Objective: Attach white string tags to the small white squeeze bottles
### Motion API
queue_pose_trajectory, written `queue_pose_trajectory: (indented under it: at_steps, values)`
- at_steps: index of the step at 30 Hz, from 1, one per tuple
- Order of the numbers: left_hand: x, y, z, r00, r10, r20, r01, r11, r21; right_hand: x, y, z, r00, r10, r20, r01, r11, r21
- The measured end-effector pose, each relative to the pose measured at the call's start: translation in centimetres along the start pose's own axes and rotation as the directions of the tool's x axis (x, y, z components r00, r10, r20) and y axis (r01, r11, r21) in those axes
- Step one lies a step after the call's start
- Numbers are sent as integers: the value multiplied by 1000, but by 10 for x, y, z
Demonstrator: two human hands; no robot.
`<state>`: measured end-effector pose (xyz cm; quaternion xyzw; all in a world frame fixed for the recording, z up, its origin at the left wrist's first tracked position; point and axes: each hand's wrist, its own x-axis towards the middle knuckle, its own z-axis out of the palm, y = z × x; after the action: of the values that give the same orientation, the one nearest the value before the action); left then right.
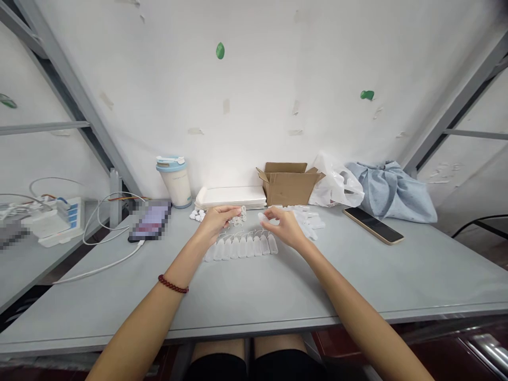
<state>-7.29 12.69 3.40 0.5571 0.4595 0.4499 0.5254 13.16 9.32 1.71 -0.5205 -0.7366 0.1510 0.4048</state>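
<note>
My left hand (217,221) pinches a small clear looped piece (243,211) between thumb and fingertips, above a little heap of similar pieces. A small translucent white piece (262,217) is held by my right hand (284,226), a short gap to the right; its exact kind is too small to tell. Below both hands lies a row of several translucent tag-shaped pieces (246,247) with thin loops at their tops. Small white pieces (197,215) rest left of my left hand. Beyond my right hand are loose translucent pieces (311,221).
At the back stand a blue-lidded cup (177,182), a flat white box (232,197), an open cardboard box (289,188), a white plastic bag (335,182) and a blue cloth bundle (392,190). One phone (373,225) lies right; another (151,220), with a cable, lies left.
</note>
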Motion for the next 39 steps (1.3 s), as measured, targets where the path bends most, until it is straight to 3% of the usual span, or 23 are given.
queue_pose_trajectory:
  at_steps: [3, 6, 11, 14, 16, 24, 28, 33, 39]
  values:
    - [-7, 3, 6, 996, -31, 83, 26, 997, 69, -3, -7, 5, 996, -88, -11, 88, 996, 26]
    - [-12, 5, 13, 999, -12, 37, 6, 986, 166, -4, -9, 7, 991, -125, -39, 125, 992, 1]
    - [-16, 4, 21, 975, 216, -53, -179, 904, 388, -5, -7, 9, 989, -136, -59, 134, 990, -32]
    - [-16, 3, 23, 931, 365, -5, -304, 784, 541, -5, -7, 10, 990, -130, -50, 130, 991, -10]
    - [-16, 2, 25, 921, 387, 40, -341, 754, 561, -4, -8, 10, 991, -124, -44, 125, 992, 18]
    - [-19, 5, 21, 953, 259, 156, -297, 900, 318, -5, -10, 11, 995, -101, -21, 102, 994, 49]
    - [-21, 8, 21, 968, 208, 143, -241, 932, 271, -6, -10, 12, 994, -111, -25, 112, 993, 49]
    - [-22, 9, 24, 963, 241, 118, -263, 936, 234, -7, -12, 17, 991, -108, -77, 113, 992, 59]
    - [-19, 2, 24, 987, 56, 148, -61, 998, 27, -12, -14, 24, 986, -122, -115, 131, 989, 72]
